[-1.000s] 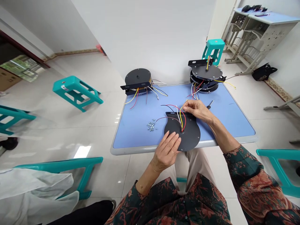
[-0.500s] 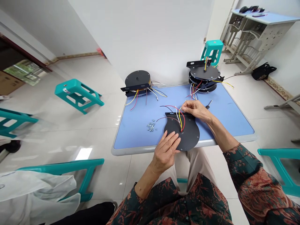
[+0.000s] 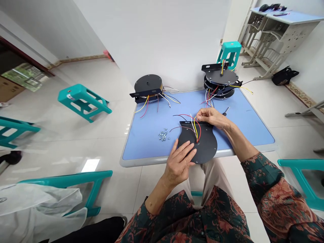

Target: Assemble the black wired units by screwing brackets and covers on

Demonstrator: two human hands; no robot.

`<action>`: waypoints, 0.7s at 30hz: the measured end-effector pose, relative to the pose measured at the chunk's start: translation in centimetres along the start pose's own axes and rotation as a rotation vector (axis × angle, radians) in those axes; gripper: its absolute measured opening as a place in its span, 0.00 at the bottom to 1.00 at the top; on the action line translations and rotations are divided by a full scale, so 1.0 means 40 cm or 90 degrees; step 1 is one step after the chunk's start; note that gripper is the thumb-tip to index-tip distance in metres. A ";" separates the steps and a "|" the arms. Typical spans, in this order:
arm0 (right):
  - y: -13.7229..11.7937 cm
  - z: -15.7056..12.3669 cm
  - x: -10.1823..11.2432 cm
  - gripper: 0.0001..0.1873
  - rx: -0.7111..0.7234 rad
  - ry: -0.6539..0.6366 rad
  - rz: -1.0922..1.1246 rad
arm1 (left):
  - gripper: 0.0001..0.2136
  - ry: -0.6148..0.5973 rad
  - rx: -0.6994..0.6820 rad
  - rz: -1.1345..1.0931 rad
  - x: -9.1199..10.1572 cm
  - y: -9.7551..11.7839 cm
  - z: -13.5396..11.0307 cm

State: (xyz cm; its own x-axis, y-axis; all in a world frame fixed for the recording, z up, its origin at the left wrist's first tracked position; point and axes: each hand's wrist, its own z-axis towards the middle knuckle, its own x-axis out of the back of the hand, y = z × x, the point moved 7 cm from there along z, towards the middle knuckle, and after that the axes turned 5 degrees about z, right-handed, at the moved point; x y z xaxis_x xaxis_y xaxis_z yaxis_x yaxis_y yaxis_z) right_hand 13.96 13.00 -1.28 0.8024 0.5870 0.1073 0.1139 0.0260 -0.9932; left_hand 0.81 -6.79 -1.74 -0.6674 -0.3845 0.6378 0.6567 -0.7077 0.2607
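Observation:
A black metal plate [image 3: 205, 145], rounded at the near end with a slotted flange at the far end, lies partly over the table's front edge. Red, yellow, white, black and brown wires [image 3: 196, 130] rise from a hole in its middle. My left hand [image 3: 178, 162] grips the plate's near left edge, fingers spread over its top and thumb at the rim. Above the flange, my right hand [image 3: 209, 116] pinches the yellow wire near its end. Its fingertips partly hide the wire's tip. Several small silver screws [image 3: 163, 135] lie in a pile left of the plate.
On the blue table [image 3: 144, 135], a round black wired assembly [image 3: 149, 86] stands at the back left. Similar ones are stacked [image 3: 221, 81] at the back right. A screwdriver [image 3: 226, 111] lies beyond my right hand. Green stools [image 3: 81, 98] stand around on the floor.
The plate has shifted slightly to the right under my left hand. My right hand keeps its pinch on the wire, almost in the same place.

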 end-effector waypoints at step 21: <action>0.003 0.003 -0.006 0.20 -0.003 -0.049 0.003 | 0.19 -0.021 -0.003 0.005 0.002 0.005 0.003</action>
State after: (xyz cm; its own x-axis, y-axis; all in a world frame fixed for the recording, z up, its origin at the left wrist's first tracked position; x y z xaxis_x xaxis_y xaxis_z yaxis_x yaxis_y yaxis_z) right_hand 13.71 12.94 -1.44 0.7553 0.6478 0.0993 0.1134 0.0201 -0.9934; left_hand 0.92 -6.89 -1.58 -0.6504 -0.3704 0.6631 0.6604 -0.7071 0.2527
